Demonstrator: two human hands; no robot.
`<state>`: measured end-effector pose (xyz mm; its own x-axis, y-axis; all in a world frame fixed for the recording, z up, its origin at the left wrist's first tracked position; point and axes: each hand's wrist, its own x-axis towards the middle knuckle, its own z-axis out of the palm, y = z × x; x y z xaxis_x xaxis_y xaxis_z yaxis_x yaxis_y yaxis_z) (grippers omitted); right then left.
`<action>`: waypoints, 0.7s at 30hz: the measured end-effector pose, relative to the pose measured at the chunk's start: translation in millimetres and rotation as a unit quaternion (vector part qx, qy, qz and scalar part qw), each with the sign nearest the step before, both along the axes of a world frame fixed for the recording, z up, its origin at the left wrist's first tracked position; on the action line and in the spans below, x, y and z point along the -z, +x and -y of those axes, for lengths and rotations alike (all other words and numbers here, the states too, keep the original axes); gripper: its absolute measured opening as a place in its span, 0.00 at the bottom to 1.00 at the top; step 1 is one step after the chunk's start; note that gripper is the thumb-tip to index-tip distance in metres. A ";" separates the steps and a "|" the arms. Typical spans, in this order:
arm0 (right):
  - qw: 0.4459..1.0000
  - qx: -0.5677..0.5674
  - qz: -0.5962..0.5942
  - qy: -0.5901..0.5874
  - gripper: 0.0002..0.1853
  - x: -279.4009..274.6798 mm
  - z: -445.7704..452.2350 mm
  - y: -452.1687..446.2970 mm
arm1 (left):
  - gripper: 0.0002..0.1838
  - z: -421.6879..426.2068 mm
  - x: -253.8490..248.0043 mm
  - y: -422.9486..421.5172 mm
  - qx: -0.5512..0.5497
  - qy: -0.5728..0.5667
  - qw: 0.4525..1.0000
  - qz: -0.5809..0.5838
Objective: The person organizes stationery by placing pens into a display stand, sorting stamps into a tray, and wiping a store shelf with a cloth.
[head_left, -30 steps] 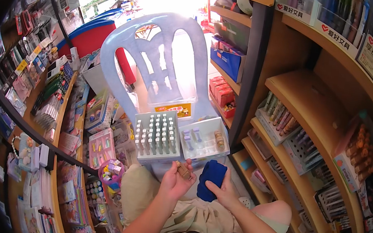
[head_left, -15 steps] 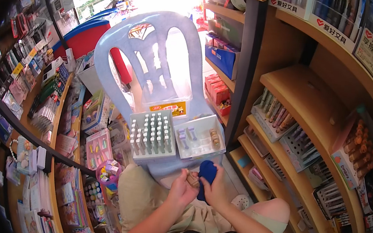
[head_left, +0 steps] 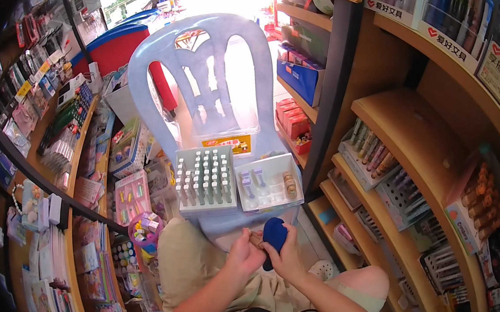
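Observation:
My left hand [head_left: 244, 252] is closed on a small tan-brown object [head_left: 256, 239], mostly covered by the fingers, so its exact kind is unclear. My right hand [head_left: 290, 260] grips a dark blue cloth [head_left: 275, 234] and presses it beside the tan object. Both hands meet above my lap. Just beyond them, on a pale blue plastic chair [head_left: 245, 38], stands a grey box [head_left: 207, 211] with several upright white-topped grey sticks. To its right sits an open white tray [head_left: 260, 205] with purple pieces [head_left: 247, 183] at its left and brown pieces [head_left: 289, 183] at its right.
Wooden shelves [head_left: 403, 109] with boxes of pens curve along my right side. On the left, racks hold notebooks [head_left: 53, 257] and packaged stationery. A purple basket [head_left: 146, 230] of small items stands by my left knee. Behind the chair is a bright doorway.
The blue cloth has shifted slightly left and up over the tan object. My left fingers now cover more of that object. The box and tray stay in place on the chair.

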<state>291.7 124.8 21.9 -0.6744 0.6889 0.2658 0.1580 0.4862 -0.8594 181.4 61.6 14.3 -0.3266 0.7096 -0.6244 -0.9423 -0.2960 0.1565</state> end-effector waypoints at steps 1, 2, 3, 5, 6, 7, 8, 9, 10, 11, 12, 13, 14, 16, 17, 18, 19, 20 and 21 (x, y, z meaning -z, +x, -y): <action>1.000 0.003 0.005 0.028 0.31 -0.5 -2.2 -0.3 | 0.22 5.5 21.0 -5.5 0.004 0.021 1.000 0.008; 1.000 0.005 -0.007 0.001 0.31 3.4 -4.5 -0.9 | 0.22 9.9 27.7 -9.5 0.008 0.041 0.999 0.017; 0.999 0.006 -0.018 -0.027 0.31 11.0 -6.7 -1.7 | 0.22 14.6 32.3 -13.0 0.020 0.086 0.996 0.017; 0.996 0.011 -0.049 -0.077 0.31 15.2 -7.9 -0.6 | 0.23 21.9 31.4 -17.1 0.041 0.178 0.983 0.016; 0.993 0.015 -0.070 -0.097 0.31 13.9 -8.8 -0.3 | 0.22 22.2 29.7 -18.9 0.039 0.158 0.987 0.013; 0.989 0.019 -0.092 -0.118 0.31 10.2 -9.2 -0.6 | 0.22 21.0 27.1 -20.9 0.037 0.138 0.990 0.010; 0.990 0.014 -0.079 -0.115 0.32 5.0 -6.9 1.2 | 0.21 19.6 25.1 -22.2 0.035 0.118 0.992 0.007; 0.991 0.009 -0.066 -0.112 0.33 -2.3 -2.3 4.8 | 0.21 17.2 24.4 -20.6 0.019 0.095 0.995 0.013; 0.993 0.005 -0.053 -0.110 0.34 -6.7 0.6 6.4 | 0.20 13.6 24.6 -16.8 0.004 0.072 0.997 0.019; 0.993 0.005 -0.034 -0.110 0.35 -5.3 0.8 5.5 | 0.19 10.6 24.7 -13.2 -0.010 0.049 0.998 0.025; 0.994 0.006 -0.016 -0.111 0.36 -2.3 0.1 4.6 | 0.20 9.5 19.6 -8.5 -0.005 0.040 0.999 0.021; 0.994 0.009 0.002 -0.112 0.38 0.4 -0.4 3.9 | 0.20 9.7 10.4 -2.5 0.002 0.032 0.999 0.017; 0.994 0.012 0.019 -0.112 0.39 1.2 -1.1 2.9 | 0.21 8.9 5.1 0.0 0.010 0.025 1.000 0.012; 0.989 0.023 0.002 -0.143 0.37 1.5 -4.3 1.8 | 0.20 10.2 9.5 -2.1 0.008 0.024 1.000 -0.008; 0.988 0.028 -0.010 -0.154 0.37 8.8 -5.7 1.6 | 0.20 12.7 11.4 -4.0 0.005 0.021 1.000 -0.018; 0.985 0.032 -0.023 -0.166 0.36 15.4 -7.3 1.0 | 0.19 15.8 11.0 -6.9 0.017 0.034 0.999 -0.028; 0.985 0.035 -0.020 -0.170 0.34 20.4 -10.3 0.8 | 0.18 19.4 9.6 -10.0 0.029 0.047 0.998 -0.038; 0.984 0.038 -0.017 -0.173 0.33 24.9 -14.0 1.1 | 0.17 21.3 7.6 -11.4 0.041 0.060 0.996 -0.048; 0.983 0.042 -0.014 -0.177 0.31 27.3 -15.7 1.4 | 0.17 21.6 0.4 -10.5 0.035 0.049 0.997 -0.046</action>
